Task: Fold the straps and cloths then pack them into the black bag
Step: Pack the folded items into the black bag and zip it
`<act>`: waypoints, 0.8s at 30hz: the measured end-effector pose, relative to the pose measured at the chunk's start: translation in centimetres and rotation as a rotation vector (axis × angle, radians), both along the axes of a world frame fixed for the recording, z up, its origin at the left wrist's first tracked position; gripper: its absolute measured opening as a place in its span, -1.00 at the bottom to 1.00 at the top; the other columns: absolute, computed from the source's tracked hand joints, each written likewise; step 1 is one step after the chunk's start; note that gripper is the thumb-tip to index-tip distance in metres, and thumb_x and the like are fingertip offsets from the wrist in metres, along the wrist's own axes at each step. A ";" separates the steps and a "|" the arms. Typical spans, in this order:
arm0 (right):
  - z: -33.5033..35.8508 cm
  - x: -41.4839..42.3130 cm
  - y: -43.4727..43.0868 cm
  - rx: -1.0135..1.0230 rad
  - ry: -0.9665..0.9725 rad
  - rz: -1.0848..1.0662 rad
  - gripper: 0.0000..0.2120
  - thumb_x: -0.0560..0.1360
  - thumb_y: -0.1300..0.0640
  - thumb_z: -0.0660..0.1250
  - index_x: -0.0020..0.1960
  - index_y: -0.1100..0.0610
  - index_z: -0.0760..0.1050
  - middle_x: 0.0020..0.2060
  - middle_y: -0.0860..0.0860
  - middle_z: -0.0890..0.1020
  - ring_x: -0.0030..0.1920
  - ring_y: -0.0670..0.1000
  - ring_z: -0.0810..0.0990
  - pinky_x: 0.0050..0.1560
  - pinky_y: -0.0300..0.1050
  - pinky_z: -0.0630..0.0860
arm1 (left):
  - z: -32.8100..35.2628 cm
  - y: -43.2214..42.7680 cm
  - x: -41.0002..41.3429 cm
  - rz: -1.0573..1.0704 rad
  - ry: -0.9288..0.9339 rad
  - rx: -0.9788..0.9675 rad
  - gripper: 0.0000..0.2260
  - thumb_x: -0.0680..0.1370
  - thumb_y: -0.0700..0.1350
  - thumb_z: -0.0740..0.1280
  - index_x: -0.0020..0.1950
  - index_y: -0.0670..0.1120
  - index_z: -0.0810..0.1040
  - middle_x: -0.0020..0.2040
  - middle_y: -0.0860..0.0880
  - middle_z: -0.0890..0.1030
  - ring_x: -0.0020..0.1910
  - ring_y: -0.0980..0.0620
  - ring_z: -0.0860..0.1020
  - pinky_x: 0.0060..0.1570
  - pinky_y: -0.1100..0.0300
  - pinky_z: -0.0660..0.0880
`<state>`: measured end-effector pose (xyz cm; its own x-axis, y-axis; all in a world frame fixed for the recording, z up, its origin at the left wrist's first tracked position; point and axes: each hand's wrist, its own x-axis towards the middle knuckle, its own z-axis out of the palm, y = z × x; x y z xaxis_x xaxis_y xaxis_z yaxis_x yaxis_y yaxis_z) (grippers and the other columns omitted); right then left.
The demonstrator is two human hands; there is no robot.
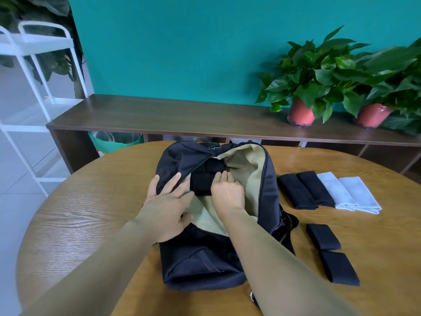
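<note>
The fingers (174,182) of the left hand (167,206) lie straight and spread on the left flap of the black bag (200,267), holding nothing. They press the flap down and outward, I'd say so the zip mouth gapes and the tan lining (248,179) shows.

The right hand (227,192) reaches into the bag's mouth. Its fingers (224,177) are fairly straight and close together, resting on the folded black straps (201,181) already inside the bag. They grip nothing that I can see, and look to be patting the stack level so more will fit.

Both forearms stretch forward over the near end of the bag, palms down, the right wrist dipping over the zip edge.

The bag lies in the middle of the round wooden counter (91,213). Just right of the bag, two long black folds (305,190) and two white cloths (348,195) lie side by side in a row. Nearer me, also right of the bag, two short black bundles (322,236) lie end to end. All six sit on the right hand's side, which looks deliberate: the left can hold the bag open while the right fetches. By my reckoning the folding is done and the packing is partly through.
</note>
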<state>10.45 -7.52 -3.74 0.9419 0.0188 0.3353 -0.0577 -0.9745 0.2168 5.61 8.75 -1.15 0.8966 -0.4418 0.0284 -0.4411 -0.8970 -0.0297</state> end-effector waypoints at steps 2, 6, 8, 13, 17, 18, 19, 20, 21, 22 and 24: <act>-0.3 0.2 -0.1 0.024 0.022 0.017 -0.71 0.04 0.25 0.43 -0.23 0.24 0.62 -0.35 0.14 0.63 -0.29 0.09 0.64 -0.48 -0.21 0.44 | 0.1 0.0 -0.1 0.001 -0.001 0.004 -0.50 0.62 0.16 0.06 0.54 0.08 0.11 0.58 0.08 -0.17 0.52 0.04 -0.32 0.38 -0.19 -0.39; -1.0 0.6 -0.2 0.122 0.097 -0.011 -0.55 -0.08 0.24 0.56 -0.20 0.30 0.59 -0.36 0.18 0.64 -0.29 0.12 0.66 -0.53 -0.21 0.44 | 0.0 0.0 -0.1 0.003 -0.002 0.014 -0.49 0.62 0.17 0.05 0.54 0.08 0.11 0.58 0.06 -0.15 0.52 0.04 -0.32 0.38 -0.20 -0.39; -0.6 0.0 -0.1 0.117 0.182 -0.045 -0.40 0.04 0.22 0.56 0.00 0.39 0.43 -0.21 0.27 0.65 -0.13 0.17 0.67 -0.43 -0.15 0.51 | -0.1 0.0 0.0 0.003 0.000 0.015 -0.49 0.62 0.17 0.05 0.55 0.08 0.10 0.58 0.05 -0.14 0.52 0.04 -0.32 0.39 -0.20 -0.39; -0.6 -0.1 -0.1 0.117 0.210 -0.017 -0.45 0.44 0.20 0.34 0.33 0.45 0.32 0.24 0.39 0.45 0.29 0.25 0.45 0.00 0.00 0.53 | 0.0 -0.1 -0.1 0.003 -0.003 0.026 -0.50 0.62 0.17 0.05 0.54 0.09 0.10 0.58 0.05 -0.14 0.52 0.03 -0.32 0.39 -0.20 -0.38; -1.1 0.2 -0.1 0.066 0.159 0.022 -0.59 0.02 0.20 0.43 -0.14 0.28 0.65 -0.27 0.16 0.66 -0.24 0.07 0.67 -0.49 -0.21 0.46 | 0.0 -0.1 -0.1 0.006 -0.006 0.024 -0.50 0.62 0.17 0.06 0.54 0.09 0.11 0.59 0.05 -0.13 0.52 0.04 -0.32 0.39 -0.20 -0.38; -0.7 0.0 -0.1 0.053 0.185 0.014 -0.60 0.12 0.18 0.38 -0.06 0.26 0.65 -0.20 0.14 0.66 -0.16 0.05 0.66 -0.41 -0.20 0.49 | 0.0 -0.1 -0.1 0.005 -0.008 0.026 -0.50 0.62 0.17 0.06 0.54 0.09 0.11 0.59 0.05 -0.12 0.52 0.04 -0.32 0.38 -0.20 -0.38; -0.2 -0.2 -0.1 0.047 0.200 -0.002 -0.57 0.26 0.19 0.31 0.11 0.27 0.59 -0.04 0.17 0.64 0.01 0.07 0.63 -0.24 -0.16 0.53 | 0.0 -0.2 -0.1 0.005 -0.008 0.022 -0.50 0.62 0.17 0.06 0.54 0.09 0.11 0.59 0.05 -0.12 0.52 0.04 -0.32 0.38 -0.19 -0.39; -0.7 -0.1 -0.2 0.055 0.203 0.016 -0.55 0.41 0.24 0.21 0.29 0.31 0.44 0.16 0.23 0.55 0.20 0.13 0.53 -0.02 -0.09 0.52 | 0.0 -0.2 -0.1 0.005 -0.008 0.019 -0.50 0.62 0.17 0.06 0.54 0.09 0.12 0.59 0.05 -0.11 0.52 0.03 -0.32 0.38 -0.19 -0.39; -1.1 0.1 -0.4 0.042 0.215 0.051 -0.54 0.50 0.28 0.13 0.39 0.34 0.28 0.30 0.27 0.42 0.33 0.18 0.39 0.15 -0.03 0.45 | 0.0 -0.2 -0.2 0.004 -0.011 0.022 -0.50 0.62 0.17 0.06 0.54 0.09 0.11 0.59 0.05 -0.11 0.52 0.03 -0.32 0.38 -0.19 -0.39; -1.3 0.3 -0.6 0.061 0.198 0.084 -0.53 0.54 0.29 0.09 0.44 0.34 0.18 0.37 0.28 0.33 0.40 0.20 0.30 0.24 0.00 0.38 | 0.0 -0.2 -0.2 0.003 -0.016 0.029 -0.50 0.62 0.17 0.06 0.54 0.09 0.11 0.59 0.06 -0.11 0.52 0.03 -0.33 0.38 -0.19 -0.39; -1.0 0.4 -0.8 0.051 0.198 0.094 -0.52 0.57 0.29 0.05 0.47 0.33 0.12 0.41 0.28 0.27 0.43 0.20 0.24 0.29 0.03 0.34 | 0.0 -0.2 -0.2 0.001 -0.027 0.036 -0.50 0.62 0.17 0.06 0.54 0.09 0.11 0.59 0.06 -0.10 0.51 0.02 -0.34 0.38 -0.18 -0.39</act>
<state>10.83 -8.29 -4.78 0.9844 0.0974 0.1468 0.0727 -0.9836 0.1651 5.37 8.51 -1.15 0.8960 -0.4425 0.0363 -0.4392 -0.8953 -0.0739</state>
